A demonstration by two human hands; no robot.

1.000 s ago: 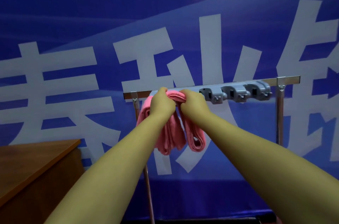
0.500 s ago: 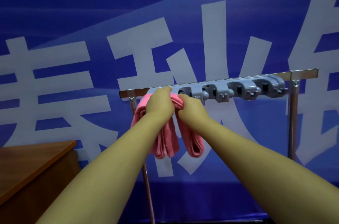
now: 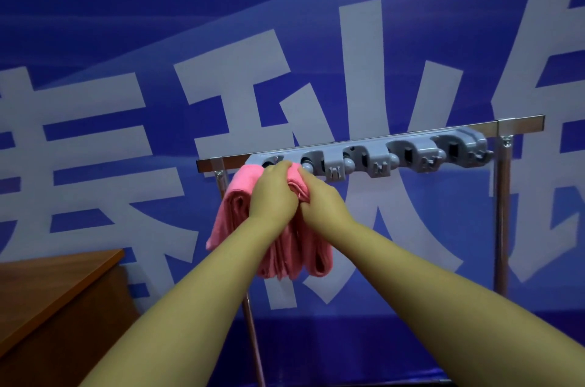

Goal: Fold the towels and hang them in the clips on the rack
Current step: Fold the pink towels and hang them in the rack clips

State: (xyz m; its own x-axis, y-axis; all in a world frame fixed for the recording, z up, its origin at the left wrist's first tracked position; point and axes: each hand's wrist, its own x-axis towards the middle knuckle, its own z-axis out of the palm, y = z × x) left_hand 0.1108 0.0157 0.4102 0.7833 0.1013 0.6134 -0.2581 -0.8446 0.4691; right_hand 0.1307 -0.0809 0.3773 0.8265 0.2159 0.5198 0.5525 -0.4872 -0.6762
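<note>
Behind everything I see a blue banner point(image 3: 316, 22) with huge pale characters; the middle one reads 秋, the ones at either side are cut off by the frame and I cannot read them whole. The grey clips point(image 3: 373, 158) carry small raised marks on their lower tabs, too blurred for me to read.

My left hand point(image 3: 273, 196) and right hand point(image 3: 323, 201) sit touching each other at the left end of the clip strip, both with fingers curled and clamped on the pink towel point(image 3: 234, 215). The towel is bunched at its top right up against the leftmost clip and hangs below my hands in several folded layers, in front of the rack's left post. My hands cover that clip, so I cannot tell whether the towel is seated in it.

The rack point(image 3: 519, 123) is a chrome bar on two posts; the four clips to the right hold nothing. A brown wooden counter point(image 3: 53, 285) stands at lower left, well apart from the rack.
</note>
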